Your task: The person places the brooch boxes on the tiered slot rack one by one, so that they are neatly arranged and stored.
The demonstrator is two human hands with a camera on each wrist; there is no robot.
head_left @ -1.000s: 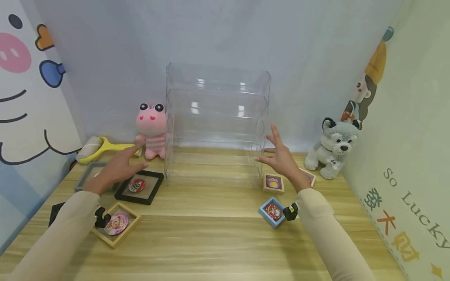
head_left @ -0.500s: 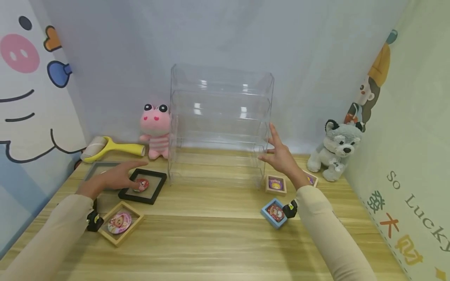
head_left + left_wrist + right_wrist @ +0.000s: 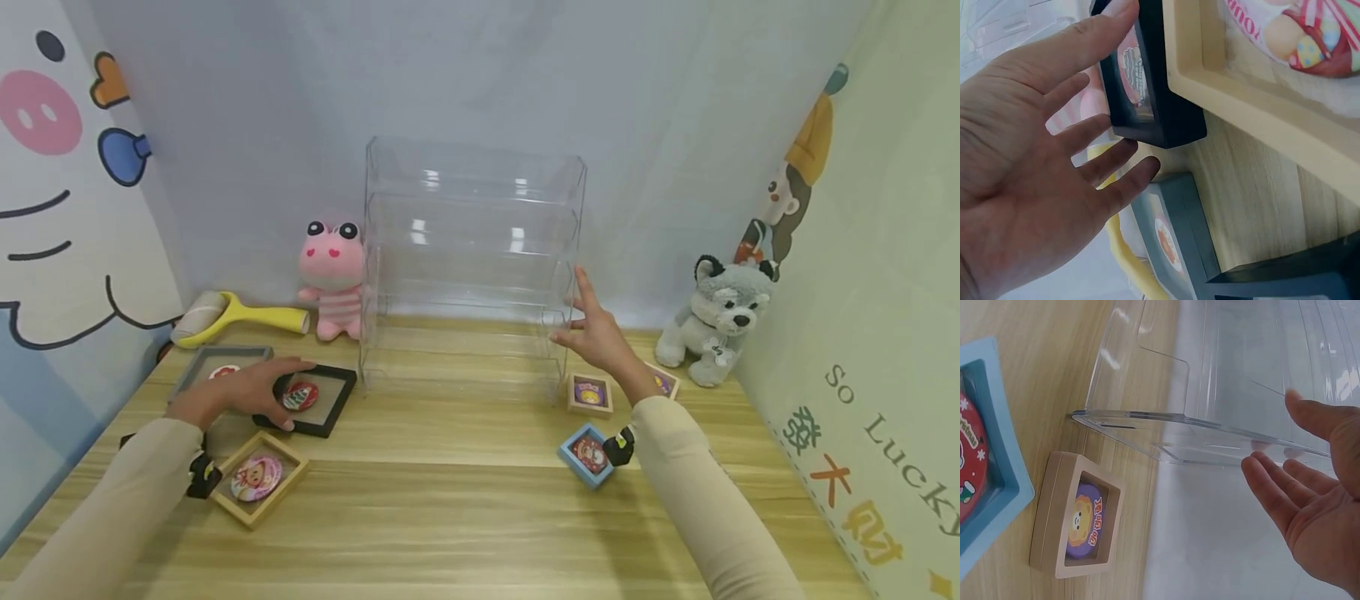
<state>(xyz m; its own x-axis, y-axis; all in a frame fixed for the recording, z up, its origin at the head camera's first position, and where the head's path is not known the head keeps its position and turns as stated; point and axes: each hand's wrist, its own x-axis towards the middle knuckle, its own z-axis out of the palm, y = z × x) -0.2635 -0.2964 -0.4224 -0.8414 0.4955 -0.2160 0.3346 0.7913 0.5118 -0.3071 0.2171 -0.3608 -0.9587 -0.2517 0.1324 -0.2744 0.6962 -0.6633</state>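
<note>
Over the black frame point(image 3: 342, 404), on the table point(image 3: 420, 521) left of the rack point(image 3: 472, 227), holds a loosely spread, empty left hand point(image 3: 251, 388); at the rack's right, an empty, outspread right hand point(image 3: 598, 335).

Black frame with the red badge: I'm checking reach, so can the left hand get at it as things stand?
Likely yes: the left hand is at the left side of the black frame, and nothing seems to stand between them.
</note>
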